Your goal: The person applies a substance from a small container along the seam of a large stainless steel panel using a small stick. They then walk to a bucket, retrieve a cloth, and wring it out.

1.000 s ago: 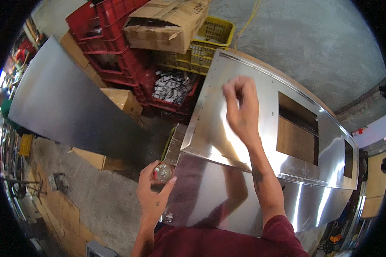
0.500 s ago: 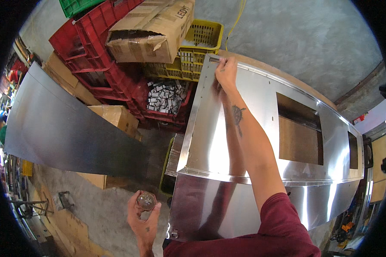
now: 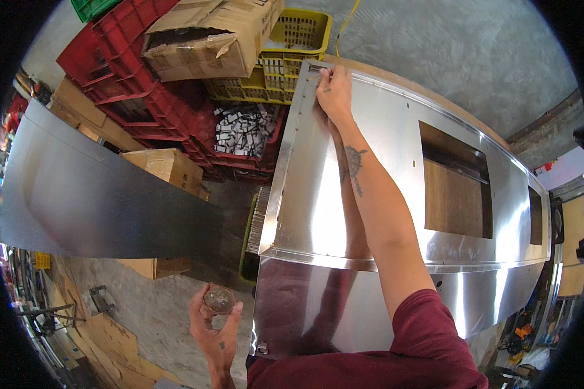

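Note:
My left hand point(image 3: 215, 334) is closed round a small clear round container point(image 3: 219, 299), held upright off the left side of the metal cabinet. What lies inside the container is too small to make out. My right arm reaches across the shiny sheet-metal cabinet point(image 3: 311, 188) to its far left corner. There my right hand point(image 3: 335, 91) has its fingertips pinched together beside a narrow slot point(image 3: 316, 66) at the rim. Anything between those fingertips is too small to tell. A rectangular opening point(image 3: 457, 181) is cut in the panel right of my arm.
Red crates point(image 3: 130, 84) stand stacked at the far left, one with many small white-and-dark pieces point(image 3: 243, 129). A cardboard box point(image 3: 207, 45) rests beside a yellow basket point(image 3: 298, 32). Left of me stands a curved grey metal sheet point(image 3: 104, 194). A green-rimmed bin point(image 3: 250, 253) adjoins the cabinet.
The view has shifted slightly, so the crates and cabinet corner sit higher. My right hand remains at the corner, its fingers slightly rearranged. The left hand still holds the container.

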Motion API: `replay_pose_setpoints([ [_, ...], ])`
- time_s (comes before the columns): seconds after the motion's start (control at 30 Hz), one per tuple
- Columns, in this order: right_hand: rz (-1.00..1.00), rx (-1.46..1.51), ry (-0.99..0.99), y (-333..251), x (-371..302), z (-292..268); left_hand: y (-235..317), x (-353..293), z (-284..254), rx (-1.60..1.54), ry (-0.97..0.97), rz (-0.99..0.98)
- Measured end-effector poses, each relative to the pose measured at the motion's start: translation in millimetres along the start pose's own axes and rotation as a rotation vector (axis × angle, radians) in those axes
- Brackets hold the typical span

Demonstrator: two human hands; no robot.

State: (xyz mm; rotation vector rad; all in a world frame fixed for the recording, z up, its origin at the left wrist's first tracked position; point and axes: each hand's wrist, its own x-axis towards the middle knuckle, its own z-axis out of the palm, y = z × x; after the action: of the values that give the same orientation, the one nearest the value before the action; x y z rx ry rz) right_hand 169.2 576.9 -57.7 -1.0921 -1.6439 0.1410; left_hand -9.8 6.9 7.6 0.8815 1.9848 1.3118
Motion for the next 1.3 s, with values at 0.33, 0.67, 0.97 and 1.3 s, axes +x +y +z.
replay_pose_setpoints([
  [0.33, 0.027, 0.017, 0.012, -4, 0, 1, 1, 1, 0, 0.033, 0.008, 0.043],
  [0.67, 0.065, 0.026, -0.023, -7, 0, 1, 3, 1, 2, 0.013, 0.023, 0.049],
  [0.97, 0.097, 0.024, -0.05, -10, 2, -4, 3, 2, 2, 0.036, 0.013, -0.015],
  [1.3, 0.041, 0.021, -0.02, -9, 1, 1, 1, 0, -2, 0.024, 0.01, 0.039],
])
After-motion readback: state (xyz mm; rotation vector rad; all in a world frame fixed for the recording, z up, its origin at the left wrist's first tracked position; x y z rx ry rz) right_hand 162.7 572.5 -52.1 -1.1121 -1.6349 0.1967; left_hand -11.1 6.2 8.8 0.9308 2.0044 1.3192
